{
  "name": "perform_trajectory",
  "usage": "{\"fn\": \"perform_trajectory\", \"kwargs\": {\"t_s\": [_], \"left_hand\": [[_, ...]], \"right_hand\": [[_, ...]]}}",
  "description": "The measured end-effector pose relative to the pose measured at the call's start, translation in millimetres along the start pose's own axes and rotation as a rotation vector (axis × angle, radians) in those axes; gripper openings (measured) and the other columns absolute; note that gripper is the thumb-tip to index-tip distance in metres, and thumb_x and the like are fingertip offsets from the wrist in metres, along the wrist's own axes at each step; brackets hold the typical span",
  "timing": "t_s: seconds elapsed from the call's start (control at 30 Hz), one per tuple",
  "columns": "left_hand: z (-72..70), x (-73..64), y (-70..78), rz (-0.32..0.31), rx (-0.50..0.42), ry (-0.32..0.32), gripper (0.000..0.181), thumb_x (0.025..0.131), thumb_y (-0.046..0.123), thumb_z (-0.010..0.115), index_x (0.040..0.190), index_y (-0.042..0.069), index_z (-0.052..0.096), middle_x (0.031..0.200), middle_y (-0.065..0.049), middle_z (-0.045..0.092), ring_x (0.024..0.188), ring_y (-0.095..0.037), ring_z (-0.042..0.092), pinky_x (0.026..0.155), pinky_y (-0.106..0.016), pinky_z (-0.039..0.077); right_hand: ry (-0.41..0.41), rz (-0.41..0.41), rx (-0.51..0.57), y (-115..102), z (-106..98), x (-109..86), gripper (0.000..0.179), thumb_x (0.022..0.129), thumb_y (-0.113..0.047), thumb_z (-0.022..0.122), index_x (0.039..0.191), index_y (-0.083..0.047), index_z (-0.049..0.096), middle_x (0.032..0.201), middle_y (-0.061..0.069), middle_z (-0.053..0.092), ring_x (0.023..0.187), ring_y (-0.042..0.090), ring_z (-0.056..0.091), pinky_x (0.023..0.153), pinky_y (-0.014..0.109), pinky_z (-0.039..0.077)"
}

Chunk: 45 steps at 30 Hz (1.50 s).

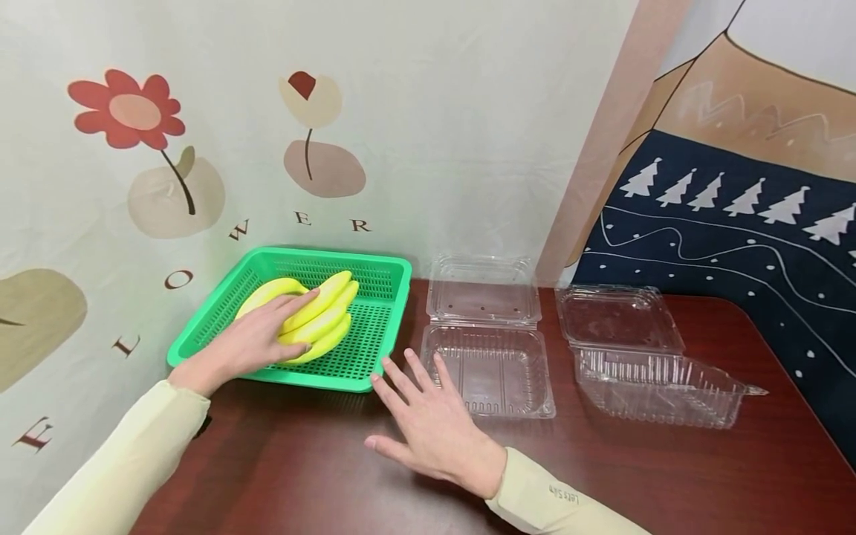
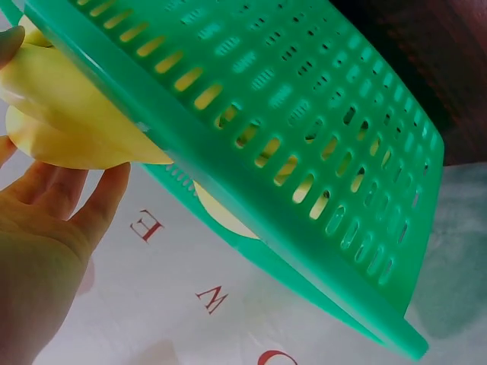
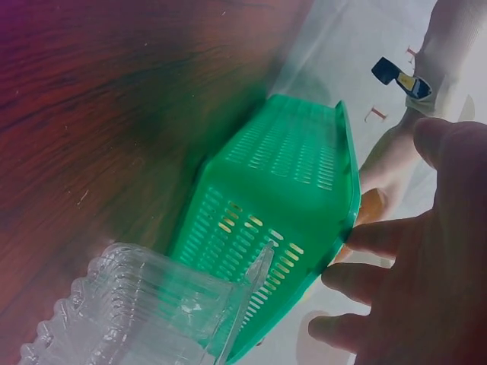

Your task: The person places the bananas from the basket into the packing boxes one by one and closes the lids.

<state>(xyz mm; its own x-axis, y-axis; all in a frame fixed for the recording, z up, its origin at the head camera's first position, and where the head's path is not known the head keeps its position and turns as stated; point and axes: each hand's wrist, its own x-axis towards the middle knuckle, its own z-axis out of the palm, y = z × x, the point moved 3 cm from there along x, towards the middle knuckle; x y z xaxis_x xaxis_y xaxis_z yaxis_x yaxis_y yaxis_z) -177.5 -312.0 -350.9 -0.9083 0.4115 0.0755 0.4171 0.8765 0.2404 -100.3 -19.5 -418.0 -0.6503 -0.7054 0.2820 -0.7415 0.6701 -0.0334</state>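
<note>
A bunch of yellow bananas [image 1: 326, 325] lies inside a green plastic basket [image 1: 401, 301]. My left hand [image 1: 254, 338] reaches over the near side of the basket and grips the bunch from its left end. In the left wrist view, fingers and thumb curl round the bananas [image 2: 80, 114] above the rim. More yellow fruit [image 1: 270, 288] shows behind that hand. My right hand [image 1: 438, 431] has its fingers spread and holds nothing; its fingertips are near the basket's right front corner. It hovers between the basket and a clear clamshell box [image 1: 550, 394].
The clamshell box stands with its lid raised against the patterned wall cloth. Farther right is a second clear clamshell box [image 1: 662, 405], its lid also up. Both sit on the dark red wooden table [image 1: 321, 461], whose edge curves at the right.
</note>
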Motion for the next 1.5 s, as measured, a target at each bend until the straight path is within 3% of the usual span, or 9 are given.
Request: {"fn": "perform_trajectory", "kwargs": {"t_s": [0.17,0.33,0.73,1.1,1.33,1.5], "left_hand": [[-1.2,-4.5,5.4,0.003,-0.028,0.036,0.086,0.091,0.036,0.079,0.162,0.014,0.036,0.136,-0.014,0.058,0.108,-0.028,0.058,0.086,-0.048,0.052],[-1.4,-8.3,11.5,0.017,-0.063,0.09,0.087,0.089,0.031,0.081,0.162,0.015,0.037,0.14,-0.014,0.056,0.115,-0.029,0.055,0.088,-0.048,0.051],[0.9,-7.1,38.6,0.161,-0.117,0.228,0.088,0.082,0.017,0.087,0.159,0.013,0.044,0.131,-0.01,0.057,0.113,-0.022,0.052,0.086,-0.03,0.046],[1.1,-0.4,60.8,0.223,-0.124,0.282,0.091,0.08,0.019,0.088,0.159,0.014,0.044,0.133,-0.01,0.058,0.114,-0.024,0.054,0.091,-0.037,0.046],[-0.8,4.7,76.3,0.21,-0.164,0.249,0.089,0.084,0.021,0.086,0.16,0.018,0.042,0.139,-0.005,0.055,0.118,-0.021,0.054,0.09,-0.036,0.048],[-2.5,9.4,87.7,0.247,-0.168,0.251,0.087,0.084,0.023,0.086,0.159,0.017,0.043,0.139,-0.005,0.055,0.118,-0.021,0.054,0.091,-0.038,0.048]], "right_hand": [[0.004,-0.01,-0.013,1,0,-3.4,0.08,0.1,-0.072,0.04,0.161,-0.021,0.04,0.168,0.005,0.032,0.153,0.037,0.028,0.118,0.067,0.025],[-0.017,-0.007,-0.025,3,-3,-8.4,0.079,0.101,-0.073,0.038,0.161,-0.021,0.04,0.168,0.004,0.031,0.154,0.037,0.027,0.119,0.066,0.024],[-0.057,0.035,-0.041,25,-11,-29.3,0.081,0.1,-0.074,0.039,0.161,-0.021,0.041,0.169,0.004,0.03,0.155,0.037,0.023,0.12,0.066,0.021],[0.004,0.062,-0.051,41,-17,-47.0,0.08,0.098,-0.074,0.043,0.157,-0.02,0.048,0.166,0.004,0.037,0.152,0.038,0.031,0.117,0.068,0.026],[0.037,0.115,-0.002,55,-22,-59.2,0.078,0.096,-0.068,0.056,0.155,-0.017,0.05,0.165,0.006,0.039,0.15,0.039,0.034,0.117,0.068,0.026],[0.037,0.153,-0.006,65,-26,-67.3,0.077,0.097,-0.066,0.056,0.155,-0.017,0.05,0.164,0.008,0.04,0.15,0.04,0.035,0.117,0.067,0.026]]}}
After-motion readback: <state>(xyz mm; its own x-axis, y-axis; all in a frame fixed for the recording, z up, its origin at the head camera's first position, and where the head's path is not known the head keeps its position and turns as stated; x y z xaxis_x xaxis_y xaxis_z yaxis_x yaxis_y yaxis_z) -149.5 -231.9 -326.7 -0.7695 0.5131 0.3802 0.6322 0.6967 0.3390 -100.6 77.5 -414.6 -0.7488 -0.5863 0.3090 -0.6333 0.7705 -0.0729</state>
